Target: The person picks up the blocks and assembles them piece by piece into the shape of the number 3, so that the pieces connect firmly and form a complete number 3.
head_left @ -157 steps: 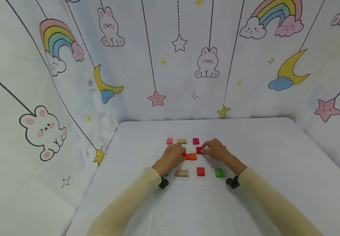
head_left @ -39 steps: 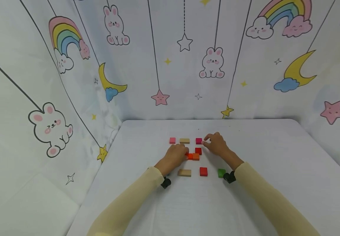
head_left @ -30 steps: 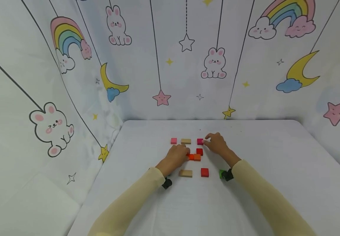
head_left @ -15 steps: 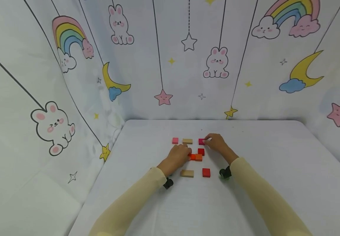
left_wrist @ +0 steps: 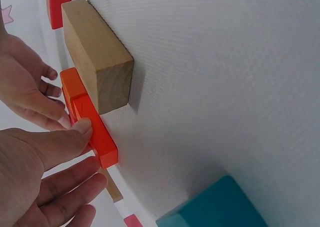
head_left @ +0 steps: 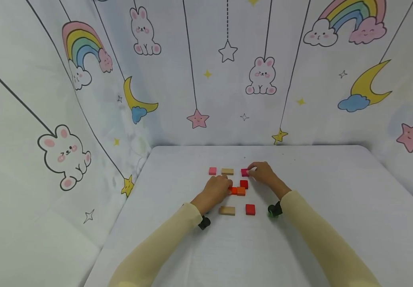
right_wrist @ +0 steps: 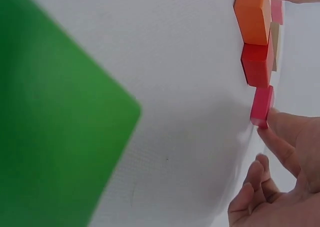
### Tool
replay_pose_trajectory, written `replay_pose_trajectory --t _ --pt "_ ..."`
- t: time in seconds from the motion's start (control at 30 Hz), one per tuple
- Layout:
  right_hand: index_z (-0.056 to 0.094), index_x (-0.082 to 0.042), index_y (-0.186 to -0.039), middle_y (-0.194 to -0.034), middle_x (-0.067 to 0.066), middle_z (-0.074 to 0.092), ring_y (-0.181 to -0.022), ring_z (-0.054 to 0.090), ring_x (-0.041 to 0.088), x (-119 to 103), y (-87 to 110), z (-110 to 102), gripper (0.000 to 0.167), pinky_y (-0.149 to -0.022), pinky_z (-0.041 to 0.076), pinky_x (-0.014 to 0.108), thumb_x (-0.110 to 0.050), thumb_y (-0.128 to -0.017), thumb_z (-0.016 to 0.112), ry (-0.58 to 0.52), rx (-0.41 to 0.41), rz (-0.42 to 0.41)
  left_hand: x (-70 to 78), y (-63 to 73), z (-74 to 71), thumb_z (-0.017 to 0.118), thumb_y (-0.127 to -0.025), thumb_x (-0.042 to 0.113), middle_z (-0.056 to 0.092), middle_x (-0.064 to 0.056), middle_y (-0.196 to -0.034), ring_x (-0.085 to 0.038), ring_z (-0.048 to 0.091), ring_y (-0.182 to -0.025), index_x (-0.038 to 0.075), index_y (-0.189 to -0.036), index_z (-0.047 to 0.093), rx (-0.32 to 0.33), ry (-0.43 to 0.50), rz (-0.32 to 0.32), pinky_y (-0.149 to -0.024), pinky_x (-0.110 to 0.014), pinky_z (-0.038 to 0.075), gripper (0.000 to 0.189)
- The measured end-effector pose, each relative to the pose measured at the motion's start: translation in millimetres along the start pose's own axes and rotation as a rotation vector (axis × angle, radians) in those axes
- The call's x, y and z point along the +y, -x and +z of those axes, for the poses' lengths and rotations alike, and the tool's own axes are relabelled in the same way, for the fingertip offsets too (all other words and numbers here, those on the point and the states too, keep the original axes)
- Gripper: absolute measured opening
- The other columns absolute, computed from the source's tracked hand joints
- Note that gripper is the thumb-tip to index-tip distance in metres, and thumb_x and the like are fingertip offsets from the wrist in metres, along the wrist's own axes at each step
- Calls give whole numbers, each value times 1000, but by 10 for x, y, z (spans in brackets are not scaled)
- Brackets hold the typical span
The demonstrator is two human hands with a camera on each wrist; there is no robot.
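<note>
My left hand [head_left: 214, 192] pinches an orange-red block [left_wrist: 96, 131] between thumb and fingers; it lies on the white table, end to end with an orange block [head_left: 241, 191]. A red block [head_left: 243, 184] sits just behind the orange one, and in the right wrist view the two look in contact. At the back of the group, my right hand [head_left: 263, 174] pinches a crimson block [right_wrist: 262, 106] at its right end, with thumb and index finger. That block stands slightly apart from the red block. The other fingers of the right hand are loosely bent.
Behind the hands lie a pink block [head_left: 212, 171] and a plain wooden block [head_left: 227, 172]. Nearer are another wooden block [head_left: 227, 211], a red block [head_left: 250, 209], a green block [right_wrist: 55, 117] beneath the right wrist, and a teal block [left_wrist: 215, 209] beneath the left.
My right hand has left the middle red block, which has shifted slightly left beside the orange one, and moved back to grip the crimson block. My left hand stays on the orange-red block.
</note>
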State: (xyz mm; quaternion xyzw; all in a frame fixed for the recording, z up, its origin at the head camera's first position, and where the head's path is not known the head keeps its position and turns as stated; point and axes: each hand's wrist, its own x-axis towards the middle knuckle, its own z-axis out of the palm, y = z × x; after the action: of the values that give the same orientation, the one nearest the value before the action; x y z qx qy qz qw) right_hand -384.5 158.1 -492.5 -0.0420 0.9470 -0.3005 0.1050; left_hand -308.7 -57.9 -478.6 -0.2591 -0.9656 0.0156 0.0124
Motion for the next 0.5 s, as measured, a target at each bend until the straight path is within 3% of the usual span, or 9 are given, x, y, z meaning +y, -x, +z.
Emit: replay_pose_trajectory --t 0.3,0.5 --pt "69 -4 -134 -144 25 60 -126 57 41 -16 51 -60 33 -101 56 50 -18 -105 64 52 -27 -62 11 0 -6 78 -97 29 74 -3 -108 -17 68 -91 18 -118 80 0 14 -14 -88 -30 57 24" --pt "70 -6 -135 -147 25 59 -129 56 41 -26 80 -77 32 -103 55 51 -18 -105 62 46 -56 -60 12 5 -6 78 -98 29 74 -3 -107 -16 68 -90 18 -118 80 10 8 -6 -87 -30 57 23"
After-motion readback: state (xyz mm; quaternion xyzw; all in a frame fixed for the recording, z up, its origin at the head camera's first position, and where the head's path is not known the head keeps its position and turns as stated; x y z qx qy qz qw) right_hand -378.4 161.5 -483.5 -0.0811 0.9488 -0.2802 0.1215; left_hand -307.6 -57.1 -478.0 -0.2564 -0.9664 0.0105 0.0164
